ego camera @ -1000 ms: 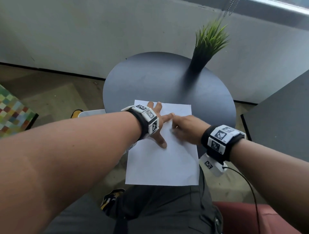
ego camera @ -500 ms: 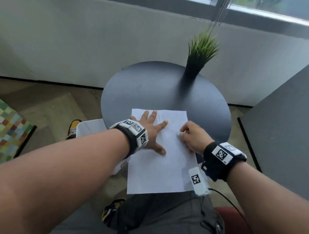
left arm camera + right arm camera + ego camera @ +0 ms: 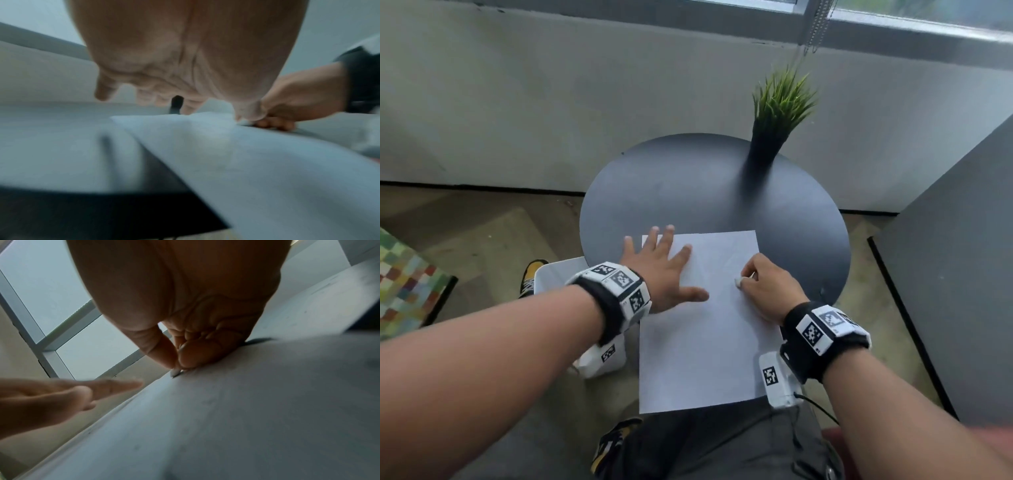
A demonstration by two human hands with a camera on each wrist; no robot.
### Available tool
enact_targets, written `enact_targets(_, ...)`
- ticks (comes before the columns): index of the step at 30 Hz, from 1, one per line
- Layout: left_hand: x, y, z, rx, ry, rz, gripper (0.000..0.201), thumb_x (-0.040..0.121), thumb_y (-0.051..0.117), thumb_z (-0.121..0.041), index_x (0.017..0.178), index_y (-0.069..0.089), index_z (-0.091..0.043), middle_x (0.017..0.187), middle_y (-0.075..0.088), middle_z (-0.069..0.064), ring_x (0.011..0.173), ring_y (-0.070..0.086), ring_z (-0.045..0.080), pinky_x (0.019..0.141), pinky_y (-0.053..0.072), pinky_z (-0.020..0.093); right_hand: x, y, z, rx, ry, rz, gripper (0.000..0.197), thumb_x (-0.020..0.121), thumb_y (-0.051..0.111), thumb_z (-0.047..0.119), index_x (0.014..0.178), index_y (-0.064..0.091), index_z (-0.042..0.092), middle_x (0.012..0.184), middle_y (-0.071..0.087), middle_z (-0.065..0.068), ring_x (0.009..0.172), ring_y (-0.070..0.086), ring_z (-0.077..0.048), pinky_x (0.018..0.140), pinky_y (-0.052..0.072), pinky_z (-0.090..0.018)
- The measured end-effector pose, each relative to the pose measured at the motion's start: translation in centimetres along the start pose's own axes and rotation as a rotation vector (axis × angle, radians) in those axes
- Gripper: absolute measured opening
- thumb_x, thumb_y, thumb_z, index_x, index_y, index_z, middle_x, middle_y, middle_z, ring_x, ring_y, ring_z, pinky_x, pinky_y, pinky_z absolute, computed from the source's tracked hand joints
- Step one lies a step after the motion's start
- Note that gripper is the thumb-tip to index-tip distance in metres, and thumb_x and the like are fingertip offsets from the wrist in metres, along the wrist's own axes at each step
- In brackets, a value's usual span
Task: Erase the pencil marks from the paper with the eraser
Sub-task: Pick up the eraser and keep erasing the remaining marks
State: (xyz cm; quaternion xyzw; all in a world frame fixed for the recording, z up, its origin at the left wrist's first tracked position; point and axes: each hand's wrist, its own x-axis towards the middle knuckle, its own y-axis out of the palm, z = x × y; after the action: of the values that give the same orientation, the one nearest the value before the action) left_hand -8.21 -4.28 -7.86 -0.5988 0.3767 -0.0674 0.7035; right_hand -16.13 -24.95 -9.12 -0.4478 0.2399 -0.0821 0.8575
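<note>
A white sheet of paper (image 3: 705,335) lies on the near part of a round dark table (image 3: 688,192) and overhangs its front edge. My left hand (image 3: 661,267) lies flat with spread fingers on the sheet's far left corner. My right hand (image 3: 763,287) pinches a small white eraser (image 3: 738,282) between thumb and fingers and holds its tip on the paper near the right edge. In the right wrist view the eraser (image 3: 175,372) shows just below the pinching fingertips. Pencil marks are too faint to make out.
A green grass plant in a tall dark pot (image 3: 767,150) stands at the table's far right. A grey panel (image 3: 955,274) rises to the right. A white bin (image 3: 558,274) sits on the floor left of the table, and the wall runs behind.
My left hand slid left and away to the sheet's far left corner. My right hand with the eraser pulled away from it towards the sheet's right side. The head view tilted up.
</note>
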Motion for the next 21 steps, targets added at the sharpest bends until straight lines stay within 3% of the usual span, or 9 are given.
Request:
enact_targets(4,-2.2,0.4,-3.1,0.078,0.451,0.102,0.095,0.085,0.036,-0.085,0.16,-0.004,-0.043,0.167,-0.023,-0.003,0.154,-0.021,0.018,0.124,-0.006,0.055,0.1,-0.2,0.0,-0.02,-0.009,0.011,0.01,0.083,0.053,0.034,0.09,0.052,0.027,0.095,0.065,0.003,0.093,0.059,-0.024,0.076,0.043,-0.032)
enact_targets(6,-1.1,0.7,-1.4,0.073,0.343,0.104,0.09,0.088,0.033,-0.084,0.159,-0.005,-0.045,0.168,-0.023,-0.004,0.155,-0.019,0.019,0.123,-0.004,0.056,0.1,-0.3,-0.1,-0.009,-0.012,0.018,0.01,0.083,0.054,0.034,0.089,0.053,0.027,0.094,0.064,0.004,0.094,0.059,-0.023,0.076,0.043,-0.032)
enact_targets(9,0.7,-0.5,0.9,-0.047,-0.123,0.05,0.094,0.086,0.031,-0.086,0.16,-0.003,-0.039,0.169,-0.018,0.003,0.156,-0.012,0.028,0.121,0.004,0.062,0.0,-0.3,0.0,0.021,0.002,0.024,0.01,0.084,0.054,0.036,0.089,0.053,0.028,0.092,0.064,0.007,0.093,0.059,-0.02,0.077,0.046,-0.033)
enact_targets(11,0.4,-1.3,-0.9,-0.037,-0.065,0.033,0.096,0.087,0.035,-0.084,0.161,0.003,-0.032,0.169,-0.016,0.005,0.156,-0.012,0.028,0.122,0.004,0.062,-0.1,-0.3,0.0,0.013,0.004,0.019,0.01,0.083,0.054,0.037,0.088,0.052,0.029,0.093,0.064,0.006,0.093,0.059,-0.021,0.078,0.047,-0.034)
enact_targets(13,-0.8,-1.3,-3.7,-0.006,0.216,0.038,0.097,0.089,0.038,-0.08,0.162,0.003,-0.028,0.17,-0.014,0.001,0.156,-0.014,0.021,0.124,0.0,0.057,-0.2,-0.4,0.1,0.003,-0.001,0.022,0.012,0.081,0.054,0.037,0.089,0.052,0.029,0.094,0.064,0.005,0.094,0.059,-0.023,0.077,0.046,-0.034)
enact_targets(15,-1.2,-0.4,-4.6,0.019,0.37,0.068,0.098,0.09,0.041,-0.079,0.163,0.0,-0.028,0.17,-0.012,-0.004,0.156,-0.012,0.016,0.124,-0.001,0.054,-0.3,-0.5,0.0,0.016,-0.008,0.034,0.013,0.082,0.056,0.037,0.091,0.053,0.028,0.095,0.064,0.004,0.094,0.058,-0.023,0.075,0.042,-0.033)
enact_targets(17,0.2,-0.1,-3.1,0.031,0.283,0.087,0.101,0.088,0.041,-0.081,0.162,-0.005,-0.031,0.169,-0.016,-0.007,0.156,-0.013,0.018,0.123,0.001,0.058,-0.3,-0.6,-0.1,0.037,-0.01,0.031,0.012,0.084,0.056,0.037,0.09,0.053,0.028,0.096,0.064,0.005,0.096,0.058,-0.022,0.076,0.042,-0.032)
enact_targets(19,1.1,-0.9,-1.6,-0.003,0.064,0.055,0.104,0.085,0.04,-0.085,0.162,-0.003,-0.03,0.169,-0.016,-0.004,0.156,-0.011,0.022,0.122,0.004,0.062,-0.2,-0.3,-0.1,0.048,-0.004,0.025,0.011,0.084,0.055,0.037,0.089,0.052,0.028,0.094,0.064,0.007,0.095,0.059,-0.021,0.077,0.044,-0.033)
enact_targets(21,1.0,-1.4,-2.2,-0.06,0.049,0.012,0.106,0.083,0.039,-0.086,0.162,0.001,-0.027,0.17,-0.014,-0.001,0.156,-0.01,0.021,0.123,0.003,0.06,-0.3,-0.1,0.0,0.038,-0.001,0.017,0.01,0.082,0.053,0.037,0.088,0.051,0.029,0.093,0.064,0.006,0.094,0.059,-0.022,0.078,0.045,-0.034)
